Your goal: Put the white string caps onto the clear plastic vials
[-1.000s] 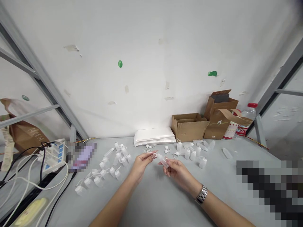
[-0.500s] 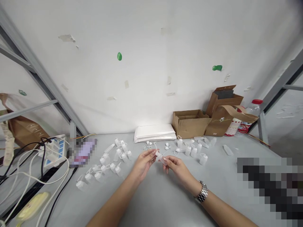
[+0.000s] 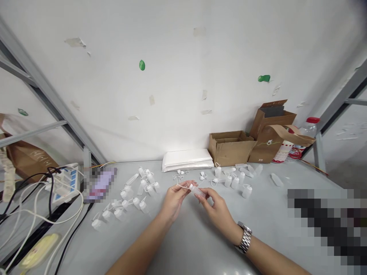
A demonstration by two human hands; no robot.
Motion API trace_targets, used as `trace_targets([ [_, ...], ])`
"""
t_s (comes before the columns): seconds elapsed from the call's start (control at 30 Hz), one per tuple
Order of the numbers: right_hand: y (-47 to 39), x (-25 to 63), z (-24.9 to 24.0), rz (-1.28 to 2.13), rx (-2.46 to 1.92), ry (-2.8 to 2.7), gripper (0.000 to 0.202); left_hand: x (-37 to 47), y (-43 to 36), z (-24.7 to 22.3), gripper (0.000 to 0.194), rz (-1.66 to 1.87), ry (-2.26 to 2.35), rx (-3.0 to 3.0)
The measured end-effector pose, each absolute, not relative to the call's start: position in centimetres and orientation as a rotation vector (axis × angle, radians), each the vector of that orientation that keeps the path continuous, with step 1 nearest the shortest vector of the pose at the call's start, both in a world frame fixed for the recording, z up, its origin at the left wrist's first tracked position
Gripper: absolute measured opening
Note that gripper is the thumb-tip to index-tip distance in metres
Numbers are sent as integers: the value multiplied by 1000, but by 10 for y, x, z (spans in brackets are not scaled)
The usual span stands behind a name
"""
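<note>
A small translucent squeeze bottle (image 3: 197, 190) with a white cap is held out in front of me, tilted with its cap end to the left. My right hand (image 3: 213, 202) grips the bottle's body between thumb and fingers. At the cap end, my left hand (image 3: 174, 196) is closed, its thumb and fingertips at the white cap (image 3: 191, 186). A thin white strap runs from the cap across the left fingers. Just beyond the hands lie loose white caps with straps (image 3: 180, 172), and two more small caps (image 3: 202, 175) sit to their right.
Capped bottles (image 3: 119, 214) stand grouped at left; more bottles (image 3: 235, 182) are at right. Behind are a white stack of sheets (image 3: 187, 159), an open cardboard box (image 3: 233, 151) and a brown paper bag (image 3: 265, 147). A power strip (image 3: 67, 183) with cables occupies the left side.
The strap, upright before, now lies to the left over my left fingers. My right hand has shifted slightly along the bottle, and more of its body shows.
</note>
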State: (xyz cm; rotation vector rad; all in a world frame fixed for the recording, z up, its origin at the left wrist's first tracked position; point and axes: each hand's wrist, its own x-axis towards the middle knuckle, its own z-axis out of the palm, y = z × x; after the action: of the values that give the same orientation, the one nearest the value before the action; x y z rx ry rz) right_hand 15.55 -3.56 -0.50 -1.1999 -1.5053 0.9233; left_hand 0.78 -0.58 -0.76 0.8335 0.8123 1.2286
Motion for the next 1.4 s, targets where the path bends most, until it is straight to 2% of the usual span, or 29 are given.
trace_targets([
  [0.1, -32, 155, -5, 1080, -1163, -1431, 26, 9, -6, -6, 21, 1213, 841, 898],
  [0.27, -25, 155, -8, 1822, -903, -1038, 39, 13, -8, -6, 19, 1244, 865, 1002],
  [0.33, -24, 156, -9, 1922, -851, -930, 39, 14, -8, -7, 21, 1276, 882, 973],
  [0.73, -26, 152, -15, 1352, -1047, -1190, 32, 14, -6, -13, 24, 1300, 839, 809],
  [0.9, -27, 152, -12, 1382, -1085, -1232, 36, 11, -6, -12, 26, 1252, 858, 866],
  [1.13, -25, 155, 1, 1613, -1169, -1106, 58, 14, -7, -9, 27, 1256, 903, 920],
  [1.4, -21, 155, -7, 1451, -1118, -1213, 42, 13, -7, -8, 27, 1289, 1065, 1036],
])
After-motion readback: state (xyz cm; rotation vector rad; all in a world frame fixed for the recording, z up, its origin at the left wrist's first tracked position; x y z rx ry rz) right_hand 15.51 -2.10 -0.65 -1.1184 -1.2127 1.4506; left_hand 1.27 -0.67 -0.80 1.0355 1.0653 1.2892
